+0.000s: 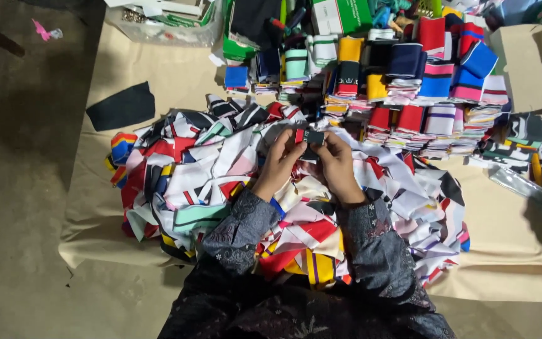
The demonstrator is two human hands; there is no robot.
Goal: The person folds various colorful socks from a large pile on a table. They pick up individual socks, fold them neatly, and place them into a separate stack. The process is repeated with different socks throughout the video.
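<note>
My left hand (278,164) and my right hand (339,166) are raised together over a big heap of mixed coloured fabric pieces (202,176). Between the fingertips of both hands sits a small dark fabric piece with a red edge (308,138), pinched from each side. Both forearms wear dark patterned sleeves. The heap below shows white, red, black, mint and yellow striped scraps, spread in front of my lap.
Folded, stacked fabric bundles (409,81) in many colours fill the far side. A cardboard box (528,66) stands at the right, a clear plastic tub (164,25) at the back left. A loose black cloth (122,107) lies on the tan sheet (95,207) over the floor.
</note>
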